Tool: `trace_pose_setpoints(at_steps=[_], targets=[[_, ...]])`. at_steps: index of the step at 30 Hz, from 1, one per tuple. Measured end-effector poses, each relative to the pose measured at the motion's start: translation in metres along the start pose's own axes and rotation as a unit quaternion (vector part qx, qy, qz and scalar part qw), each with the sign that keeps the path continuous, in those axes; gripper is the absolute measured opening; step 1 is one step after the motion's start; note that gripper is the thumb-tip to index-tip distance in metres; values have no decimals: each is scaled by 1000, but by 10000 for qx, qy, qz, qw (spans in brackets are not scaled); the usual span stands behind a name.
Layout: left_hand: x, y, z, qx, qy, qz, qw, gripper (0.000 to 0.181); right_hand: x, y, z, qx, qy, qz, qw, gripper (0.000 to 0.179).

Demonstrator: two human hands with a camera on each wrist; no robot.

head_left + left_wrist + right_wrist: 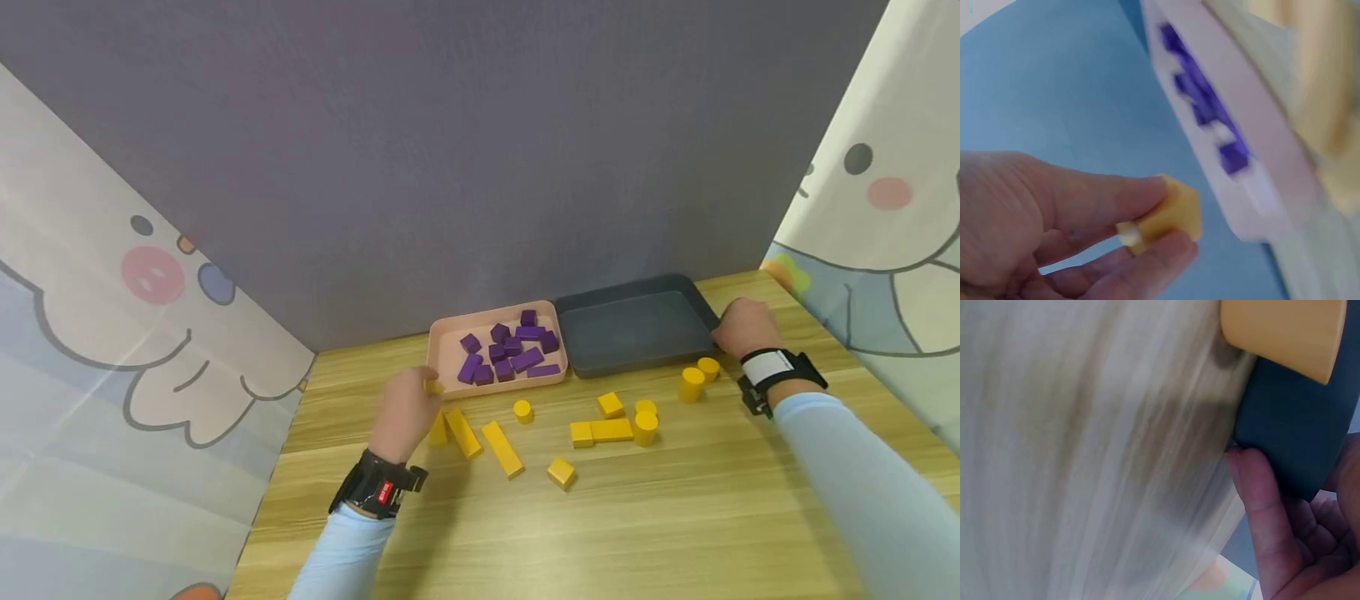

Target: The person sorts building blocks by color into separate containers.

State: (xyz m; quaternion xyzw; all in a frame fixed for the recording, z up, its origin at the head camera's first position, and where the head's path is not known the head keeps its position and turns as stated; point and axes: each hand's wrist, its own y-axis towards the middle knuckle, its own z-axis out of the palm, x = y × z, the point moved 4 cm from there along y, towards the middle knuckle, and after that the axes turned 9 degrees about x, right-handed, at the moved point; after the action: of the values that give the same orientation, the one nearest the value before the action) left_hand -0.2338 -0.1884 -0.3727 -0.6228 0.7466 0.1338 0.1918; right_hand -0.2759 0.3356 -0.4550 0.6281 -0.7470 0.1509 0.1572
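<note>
My left hand (405,414) pinches a small yellow block (1172,215) between thumb and fingers, close to the front left corner of a pink tray (439,337). Inside that tray lie several purple blocks (527,359). At the other end, my right hand (744,327) grips the right corner of a dark grey tray (630,327), which has nothing visible in it. In the right wrist view, the fingers (1263,506) curl against the dark tray's wall (1291,425). The two trays stand side by side, edges meeting.
Yellow pieces lie on the wooden table (525,542) before the trays: long blocks (502,450), cubes (562,472) and cylinders (691,384). A grey panel (480,167) rises behind the trays. Cartoon-printed walls (112,333) stand left and right.
</note>
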Motion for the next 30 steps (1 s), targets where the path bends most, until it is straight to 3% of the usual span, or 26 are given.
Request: trace_pose_setpoints(at_steps=[3,5,8,10,14,17,23,30], targets=[[-34,20,0,-125,-97,461,9988,26,0,0,2,-32,17,14,10000,25],[-54,34,2,-347,82,813,9960,23,1,-1,4,-54,8,-1,10000,25],[-77,53,13,-391,-29,1089,9933,24,2,0,8,-56,-32,-25,10000,26],[-92,65,24,-291,-232,1212,9919,27,1,0,9,-48,-24,-21,10000,25],[-119,87,54,134,-1135,1362,9841,34,-2,-1,9,-81,-71,-25,9999,24],[-139,102,78,213,-1313,1620,9778,33,-5,-1,8,-123,-102,36,9999,24],[-172,122,120,321,-880,1869,9779,29,-4,-5,6,0,-189,245,9995,23],[-194,137,149,593,-165,1860,9806,32,7,-7,6,9,-406,173,9990,20]])
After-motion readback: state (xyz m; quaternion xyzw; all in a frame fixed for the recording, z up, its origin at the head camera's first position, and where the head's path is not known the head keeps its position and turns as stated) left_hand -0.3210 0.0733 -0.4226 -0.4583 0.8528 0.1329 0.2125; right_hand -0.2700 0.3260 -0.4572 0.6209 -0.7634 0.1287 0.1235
